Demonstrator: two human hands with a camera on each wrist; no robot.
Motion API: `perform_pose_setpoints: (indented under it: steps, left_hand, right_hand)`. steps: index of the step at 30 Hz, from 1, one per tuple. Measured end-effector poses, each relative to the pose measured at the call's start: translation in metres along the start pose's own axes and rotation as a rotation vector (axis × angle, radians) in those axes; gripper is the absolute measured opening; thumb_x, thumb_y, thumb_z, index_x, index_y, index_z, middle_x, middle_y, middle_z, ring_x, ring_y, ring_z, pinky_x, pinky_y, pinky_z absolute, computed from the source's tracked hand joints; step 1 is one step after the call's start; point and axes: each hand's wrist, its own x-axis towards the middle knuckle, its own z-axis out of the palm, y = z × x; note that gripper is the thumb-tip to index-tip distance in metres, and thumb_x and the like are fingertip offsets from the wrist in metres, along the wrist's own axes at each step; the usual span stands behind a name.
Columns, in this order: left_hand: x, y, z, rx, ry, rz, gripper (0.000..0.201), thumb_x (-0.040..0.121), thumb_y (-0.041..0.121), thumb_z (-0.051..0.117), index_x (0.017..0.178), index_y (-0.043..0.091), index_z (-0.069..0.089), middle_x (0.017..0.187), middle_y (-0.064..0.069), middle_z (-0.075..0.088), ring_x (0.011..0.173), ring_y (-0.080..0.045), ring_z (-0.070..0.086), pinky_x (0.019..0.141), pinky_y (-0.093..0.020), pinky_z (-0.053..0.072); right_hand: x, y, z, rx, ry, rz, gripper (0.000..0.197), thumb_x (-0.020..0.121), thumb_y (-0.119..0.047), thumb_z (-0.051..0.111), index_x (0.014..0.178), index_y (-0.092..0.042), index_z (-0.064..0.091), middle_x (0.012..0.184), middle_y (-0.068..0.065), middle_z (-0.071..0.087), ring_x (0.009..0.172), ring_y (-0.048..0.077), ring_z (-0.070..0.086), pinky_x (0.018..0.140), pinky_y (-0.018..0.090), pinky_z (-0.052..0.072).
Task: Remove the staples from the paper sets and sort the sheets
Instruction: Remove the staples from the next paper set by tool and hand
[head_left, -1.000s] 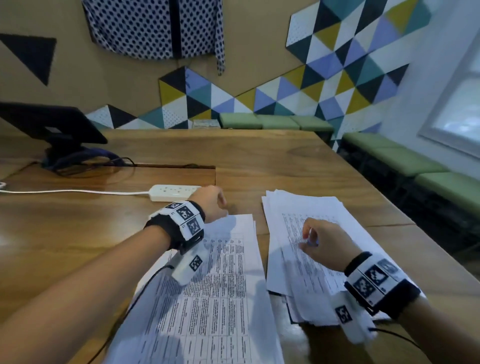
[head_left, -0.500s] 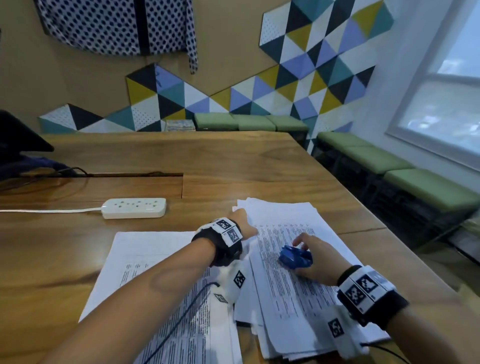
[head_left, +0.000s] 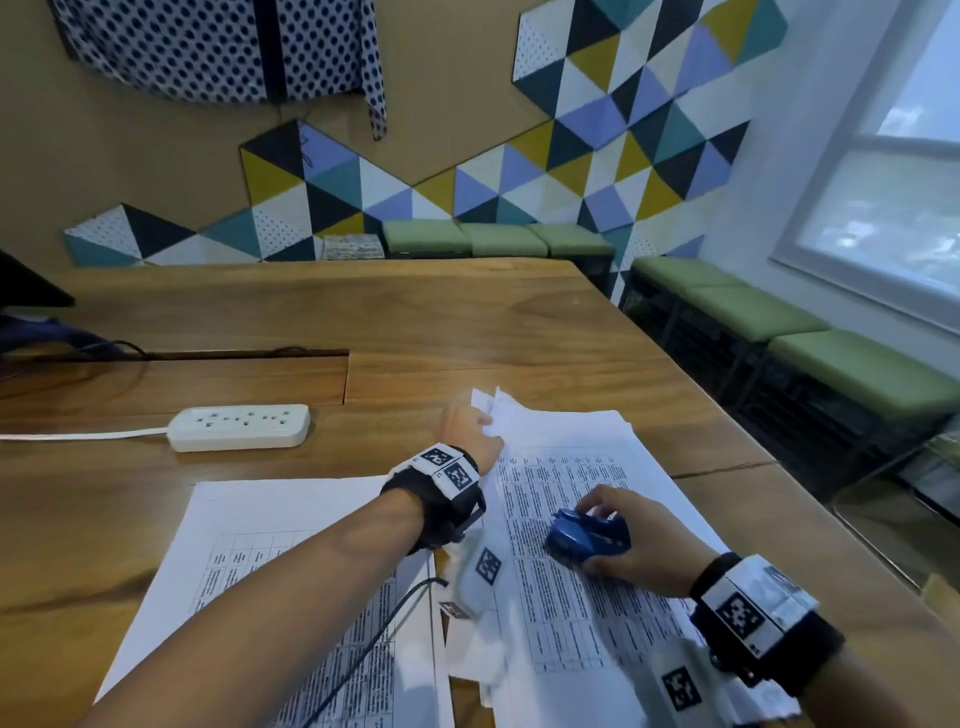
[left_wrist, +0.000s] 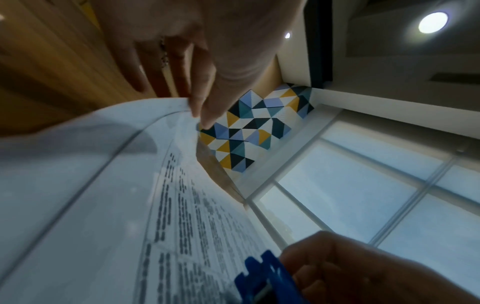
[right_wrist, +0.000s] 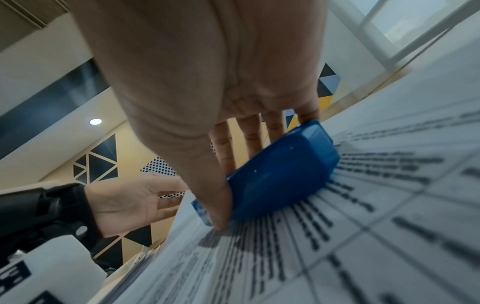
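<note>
Blue staple remover sits clasped in the right hand on the stapled pile at lower right, the left hand pinching its far corner, while loose sheets at lower left suggest sorting is only partly done.

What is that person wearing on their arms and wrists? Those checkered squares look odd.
Both forearms are bare, with no sleeves in view. Each wrist carries a black band topped with white blocks printed with black square-patterned tags. A white box bearing the same kind of tag hangs below each wrist. A thin black cable trails from the left one. The hands wear no gloves.
</note>
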Motion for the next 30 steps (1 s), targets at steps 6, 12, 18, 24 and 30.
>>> perform_pose_setpoints:
  steps: [6,12,18,24,30]
  left_hand:
    - [-0.005,0.012,-0.011,-0.244,0.144,0.127,0.021,0.072,0.0,0.073,0.076,0.017,0.061,0.076,0.005,0.056,0.077,-0.017,0.054,0.064,-0.022,0.043]
    - [-0.012,0.021,-0.018,-0.216,0.135,0.155,0.043,0.069,-0.006,0.07,0.091,0.018,0.043,0.075,0.008,0.051,0.074,-0.018,0.055,0.064,-0.032,0.048]
    - [-0.019,0.022,-0.02,-0.02,-0.002,0.237,0.043,0.072,-0.012,0.044,0.098,0.021,0.054,0.082,-0.004,0.053,0.065,-0.022,0.047,0.052,-0.025,0.036]
    - [-0.017,0.018,-0.015,0.07,-0.009,0.093,0.048,0.082,-0.002,0.051,0.127,0.014,0.052,0.134,-0.008,0.049,0.123,-0.026,0.046,0.096,-0.029,0.04]
    - [-0.015,0.016,-0.012,0.059,0.075,0.104,0.041,0.082,0.001,0.056,0.121,0.013,0.058,0.125,-0.008,0.057,0.115,-0.025,0.052,0.086,-0.024,0.04]
  right_hand:
    - [-0.002,0.003,-0.001,0.089,0.108,0.009,0.04,0.083,-0.022,0.066,0.118,-0.019,0.049,0.108,-0.001,0.052,0.095,0.012,0.054,0.078,0.018,0.039]
    - [-0.008,0.009,-0.002,0.108,0.122,0.044,0.041,0.087,-0.022,0.062,0.124,-0.016,0.047,0.108,0.0,0.05,0.098,0.017,0.055,0.085,0.027,0.046]
    - [-0.017,0.013,0.0,0.117,0.119,0.047,0.041,0.087,-0.022,0.061,0.125,-0.016,0.046,0.11,0.001,0.051,0.101,0.018,0.056,0.087,0.029,0.047]
    - [-0.019,0.014,0.001,0.106,0.131,0.043,0.042,0.088,-0.024,0.06,0.126,-0.017,0.045,0.111,0.001,0.051,0.102,0.018,0.056,0.086,0.026,0.046]
    - [-0.018,0.015,0.002,0.131,0.138,0.045,0.04,0.088,-0.023,0.06,0.125,-0.018,0.046,0.109,0.0,0.052,0.097,0.015,0.056,0.08,0.025,0.049]
